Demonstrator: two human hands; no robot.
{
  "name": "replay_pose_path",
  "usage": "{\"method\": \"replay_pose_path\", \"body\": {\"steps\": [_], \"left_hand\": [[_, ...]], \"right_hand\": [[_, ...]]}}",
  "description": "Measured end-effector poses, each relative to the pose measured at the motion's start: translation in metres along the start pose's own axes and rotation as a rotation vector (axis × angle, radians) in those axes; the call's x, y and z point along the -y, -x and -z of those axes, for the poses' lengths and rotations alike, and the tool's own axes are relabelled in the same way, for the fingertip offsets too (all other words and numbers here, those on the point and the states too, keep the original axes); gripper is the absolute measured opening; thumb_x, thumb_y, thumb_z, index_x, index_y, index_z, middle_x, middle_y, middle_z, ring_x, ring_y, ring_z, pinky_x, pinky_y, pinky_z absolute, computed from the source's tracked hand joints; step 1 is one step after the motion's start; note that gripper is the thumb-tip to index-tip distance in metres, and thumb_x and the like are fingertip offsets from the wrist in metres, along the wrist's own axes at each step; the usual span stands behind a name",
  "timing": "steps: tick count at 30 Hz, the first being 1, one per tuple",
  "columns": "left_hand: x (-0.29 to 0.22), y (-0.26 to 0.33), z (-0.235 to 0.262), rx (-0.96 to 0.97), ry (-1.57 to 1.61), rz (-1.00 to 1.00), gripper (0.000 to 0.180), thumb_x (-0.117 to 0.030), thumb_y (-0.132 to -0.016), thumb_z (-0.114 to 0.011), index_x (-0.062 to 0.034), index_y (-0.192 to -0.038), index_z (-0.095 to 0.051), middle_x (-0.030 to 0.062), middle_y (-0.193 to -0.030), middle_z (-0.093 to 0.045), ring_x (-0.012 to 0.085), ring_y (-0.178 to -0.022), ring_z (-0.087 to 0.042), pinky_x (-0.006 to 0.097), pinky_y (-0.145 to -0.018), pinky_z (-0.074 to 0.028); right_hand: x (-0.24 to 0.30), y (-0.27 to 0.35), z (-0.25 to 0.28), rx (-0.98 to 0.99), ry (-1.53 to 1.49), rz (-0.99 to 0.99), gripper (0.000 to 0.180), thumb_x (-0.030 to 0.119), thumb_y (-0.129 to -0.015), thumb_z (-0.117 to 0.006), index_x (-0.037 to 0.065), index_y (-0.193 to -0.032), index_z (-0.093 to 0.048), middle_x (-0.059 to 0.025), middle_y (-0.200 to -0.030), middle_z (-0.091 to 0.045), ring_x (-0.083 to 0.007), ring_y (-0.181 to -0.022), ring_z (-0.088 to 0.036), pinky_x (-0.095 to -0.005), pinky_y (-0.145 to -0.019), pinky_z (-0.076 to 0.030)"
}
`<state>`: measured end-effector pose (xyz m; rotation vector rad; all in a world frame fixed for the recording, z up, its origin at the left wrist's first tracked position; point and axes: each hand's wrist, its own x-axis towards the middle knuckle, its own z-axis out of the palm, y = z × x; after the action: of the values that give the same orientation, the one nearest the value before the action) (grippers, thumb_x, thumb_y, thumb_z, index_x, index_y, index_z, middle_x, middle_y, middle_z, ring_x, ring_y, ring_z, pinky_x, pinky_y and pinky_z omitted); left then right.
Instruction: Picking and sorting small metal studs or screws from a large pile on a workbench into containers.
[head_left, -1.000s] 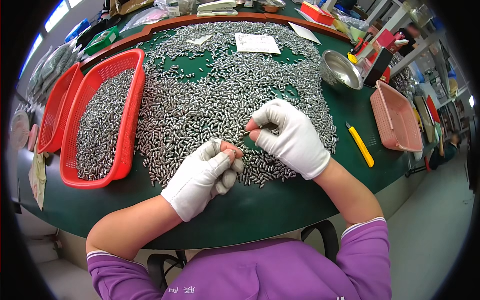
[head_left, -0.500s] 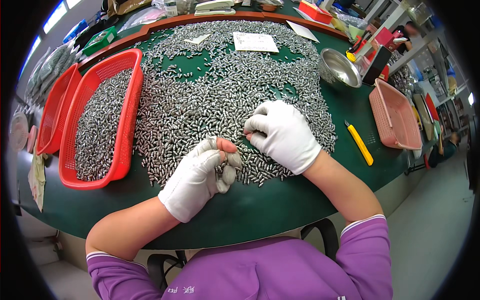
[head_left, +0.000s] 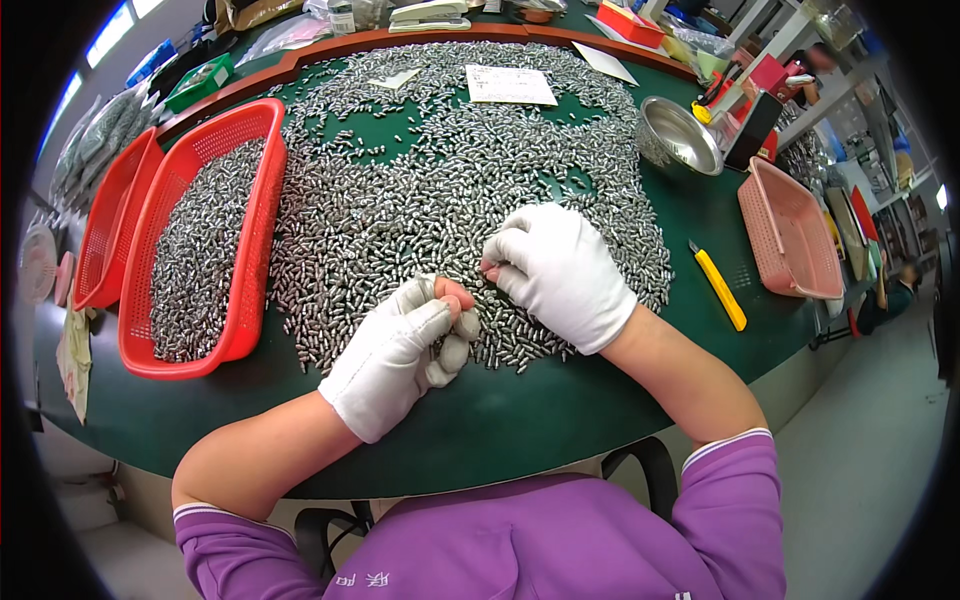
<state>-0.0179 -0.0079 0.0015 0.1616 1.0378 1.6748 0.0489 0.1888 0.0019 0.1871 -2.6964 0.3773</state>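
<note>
A wide layer of small silvery metal pieces (head_left: 400, 215) is spread over the green table (head_left: 480, 425). My left hand (head_left: 400, 350), in a white glove with bare thumb and index tips, is curled closed at the near edge of the layer. Whatever its fingers hold is hidden. Just to the right, my right hand (head_left: 558, 272), gloved the same way, hangs low over the pieces with thumb and index pinched together. Anything between those fingertips is too small to make out. The two hands are apart.
At left stands a red basket (head_left: 262, 250) filled with metal pieces, with another red basket (head_left: 112, 225) beside it. Rightward are a metal bowl (head_left: 680, 138), a yellow utility knife (head_left: 720, 288) and a pink basket (head_left: 790, 235). A white paper slip (head_left: 510, 86) lies on the layer.
My right hand has shifted slightly left, toward the left hand. My left hand has stayed nearly in place, its fingers moving a little.
</note>
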Motion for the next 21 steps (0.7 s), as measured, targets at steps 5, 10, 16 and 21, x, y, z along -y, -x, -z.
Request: {"method": "replay_pose_path", "body": {"steps": [5, 10, 16, 21], "left_hand": [[-0.001, 0.001, -0.003, -0.033, -0.079, 0.017, 0.018, -0.022, -0.094, -0.057, -0.0094, -0.105, -0.05, -0.0015, -0.084, -0.056, 0.0046, -0.062, -0.048, 0.018, -0.054, -0.037], [0.0, 0.0, 0.0, 0.027, -0.105, 0.013, 0.018, -0.021, -0.095, -0.055, -0.0089, -0.107, -0.051, -0.0013, -0.085, -0.056, 0.0042, -0.062, -0.046, 0.017, -0.053, -0.037], [-0.002, 0.0, -0.002, 0.001, -0.113, 0.015, 0.015, -0.021, -0.096, -0.052, -0.0091, -0.105, -0.052, -0.0008, -0.084, -0.056, 0.0051, -0.062, -0.047, 0.018, -0.053, -0.037], [-0.003, 0.001, -0.003, -0.02, -0.088, 0.035, 0.015, -0.023, -0.098, -0.049, -0.0088, -0.104, -0.053, -0.0005, -0.084, -0.056, 0.0062, -0.062, -0.048, 0.018, -0.054, -0.038]], "right_hand": [[0.008, -0.003, 0.008, -0.14, -0.362, 0.139, 0.017, 0.005, -0.066, -0.075, 0.008, -0.079, -0.064, -0.0071, -0.076, -0.06, -0.0265, -0.07, -0.06, -0.0358, -0.062, -0.049], [0.013, -0.003, 0.008, -0.103, -0.453, 0.164, 0.018, 0.003, -0.066, -0.075, 0.008, -0.08, -0.065, -0.0071, -0.075, -0.06, -0.0255, -0.069, -0.06, -0.0352, -0.061, -0.049], [0.003, -0.003, 0.017, -0.212, -0.348, 0.08, 0.013, 0.004, -0.071, -0.073, 0.008, -0.082, -0.068, -0.0067, -0.08, -0.062, -0.0247, -0.073, -0.061, -0.0345, -0.064, -0.05], [-0.005, -0.003, 0.02, -0.212, -0.241, 0.011, 0.011, 0.006, -0.072, -0.071, 0.009, -0.082, -0.068, -0.0067, -0.081, -0.063, -0.0258, -0.077, -0.061, -0.0359, -0.069, -0.049]]}}
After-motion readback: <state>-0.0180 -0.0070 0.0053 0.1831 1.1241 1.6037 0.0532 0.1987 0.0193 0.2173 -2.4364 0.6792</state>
